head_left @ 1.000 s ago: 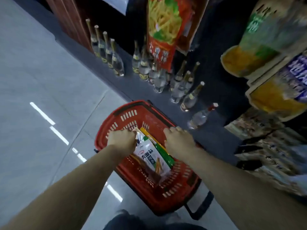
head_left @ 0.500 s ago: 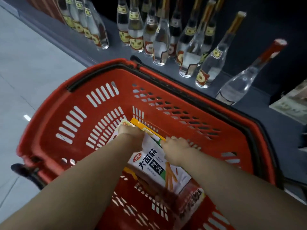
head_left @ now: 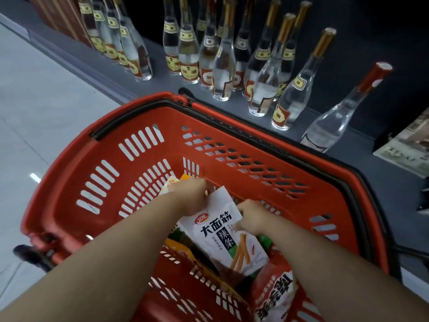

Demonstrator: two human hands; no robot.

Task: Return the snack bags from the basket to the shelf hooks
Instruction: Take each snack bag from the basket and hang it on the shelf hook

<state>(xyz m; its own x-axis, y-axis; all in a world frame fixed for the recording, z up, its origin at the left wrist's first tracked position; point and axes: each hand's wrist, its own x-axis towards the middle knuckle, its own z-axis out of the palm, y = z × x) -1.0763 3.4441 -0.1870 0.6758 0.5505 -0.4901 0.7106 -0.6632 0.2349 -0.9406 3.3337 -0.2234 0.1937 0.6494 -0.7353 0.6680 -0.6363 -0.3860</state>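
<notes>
A red plastic basket point(head_left: 144, 145) stands on the floor below me. Inside it lies a white snack bag point(head_left: 222, 235) with black lettering and orange sticks printed on it. My left hand point(head_left: 190, 194) pinches the bag's top edge. My right hand point(head_left: 253, 217) grips its right side. Under it lie other snack bags: a yellow one point(head_left: 170, 183) peeking out past my left hand, an orange one point(head_left: 178, 248), and a red one point(head_left: 276, 289) at the near right. The shelf hooks are out of view.
Several clear glass bottles point(head_left: 222, 66) with gold labels stand on the low grey shelf base point(head_left: 383, 182) just behind the basket; one with a red cap point(head_left: 341, 112) is nearest right. Grey tiled floor point(head_left: 46, 101) lies to the left. A box point(head_left: 408, 145) sits at the right edge.
My view has dropped close over the basket, so the hanging snack bags above left the frame. Both hands stay on the white bag and have shifted slightly along its top.
</notes>
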